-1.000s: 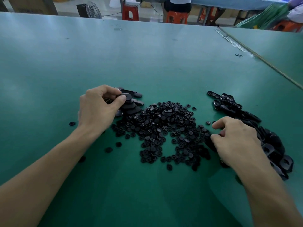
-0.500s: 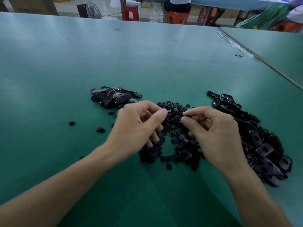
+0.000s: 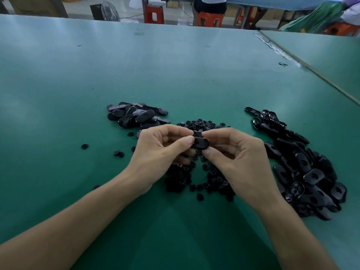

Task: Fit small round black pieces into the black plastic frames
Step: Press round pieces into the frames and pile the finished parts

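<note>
Drawn in from the outer heaps over the last second, now meeting above the round pieces (image 3: 212,176) on the counter (image 3: 175,65). Far left: a stack of closed-faced frames (image 3: 136,115), probably finished. Then left hand (image 3: 161,151), thumb and fingers pinching one end of a single frame (image 3: 200,142); right hand (image 3: 239,158) pinching the other end, raised over the heap. Far right: holed frames (image 3: 307,172), likely waiting. Judged mid-fit, with any round piece hidden behind fingertips. Calling next for a square, firm squeeze until flush.
</note>
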Demonstrator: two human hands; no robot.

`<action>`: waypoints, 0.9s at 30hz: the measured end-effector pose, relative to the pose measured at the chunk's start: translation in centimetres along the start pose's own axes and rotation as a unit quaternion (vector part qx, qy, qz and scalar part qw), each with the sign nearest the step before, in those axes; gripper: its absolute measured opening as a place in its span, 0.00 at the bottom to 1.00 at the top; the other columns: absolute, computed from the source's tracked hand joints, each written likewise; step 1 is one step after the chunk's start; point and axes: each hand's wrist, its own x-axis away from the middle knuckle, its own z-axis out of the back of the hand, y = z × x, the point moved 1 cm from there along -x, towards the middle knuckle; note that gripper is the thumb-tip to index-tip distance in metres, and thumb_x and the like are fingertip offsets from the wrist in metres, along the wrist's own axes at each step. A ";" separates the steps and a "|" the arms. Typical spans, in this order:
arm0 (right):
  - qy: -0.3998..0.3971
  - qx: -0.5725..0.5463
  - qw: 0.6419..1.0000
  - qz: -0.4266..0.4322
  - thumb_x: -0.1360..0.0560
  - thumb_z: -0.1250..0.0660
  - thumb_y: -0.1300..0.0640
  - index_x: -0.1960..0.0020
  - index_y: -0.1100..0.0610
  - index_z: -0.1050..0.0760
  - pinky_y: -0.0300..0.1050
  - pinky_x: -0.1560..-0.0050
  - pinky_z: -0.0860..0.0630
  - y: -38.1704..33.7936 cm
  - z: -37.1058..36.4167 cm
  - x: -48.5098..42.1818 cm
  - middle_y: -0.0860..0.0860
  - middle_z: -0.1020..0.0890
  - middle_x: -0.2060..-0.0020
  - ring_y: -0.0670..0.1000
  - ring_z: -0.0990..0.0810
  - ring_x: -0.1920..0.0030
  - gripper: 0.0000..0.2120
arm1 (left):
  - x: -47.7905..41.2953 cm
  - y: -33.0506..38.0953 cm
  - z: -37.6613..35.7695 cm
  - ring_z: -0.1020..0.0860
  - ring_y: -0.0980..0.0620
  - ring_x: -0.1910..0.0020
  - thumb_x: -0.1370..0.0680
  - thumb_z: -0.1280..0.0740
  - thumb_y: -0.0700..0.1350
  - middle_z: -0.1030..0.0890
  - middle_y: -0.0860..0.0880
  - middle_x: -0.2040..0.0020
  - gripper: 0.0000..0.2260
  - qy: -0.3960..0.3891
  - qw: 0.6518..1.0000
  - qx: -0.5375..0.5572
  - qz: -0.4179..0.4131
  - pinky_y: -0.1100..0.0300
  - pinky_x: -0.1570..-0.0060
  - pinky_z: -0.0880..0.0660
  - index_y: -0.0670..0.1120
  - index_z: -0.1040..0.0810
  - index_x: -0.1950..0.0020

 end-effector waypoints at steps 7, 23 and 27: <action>0.011 0.003 1.000 -0.030 0.28 0.23 0.58 0.50 0.48 0.16 0.37 0.57 0.20 0.0 -0.2 0.2 0.45 0.14 0.62 0.46 0.15 0.60 0.09 | 0.2 0.0 0.0 0.15 0.51 0.64 0.24 0.28 0.35 0.14 0.45 0.62 0.04 -0.002 0.999 0.005 -0.039 0.63 0.66 0.20 0.43 0.17 0.52; 0.020 0.336 0.942 -0.009 0.26 0.26 0.50 0.52 0.48 0.16 0.50 0.52 0.22 1.0 0.1 0.5 0.43 0.21 0.60 0.47 0.22 0.55 0.04 | 0.1 -0.1 0.1 0.15 0.49 0.64 0.23 0.30 0.30 0.16 0.45 0.64 0.06 0.022 0.999 0.012 -0.048 0.62 0.64 0.19 0.40 0.18 0.52; -0.013 0.369 0.929 -0.031 0.24 0.29 0.48 0.50 0.48 0.17 0.51 0.50 0.23 0.8 -0.3 0.6 0.44 0.22 0.58 0.48 0.23 0.53 0.06 | 0.2 -0.1 0.0 0.15 0.49 0.64 0.23 0.30 0.30 0.16 0.45 0.64 0.07 0.019 0.999 0.005 -0.047 0.62 0.64 0.19 0.40 0.18 0.53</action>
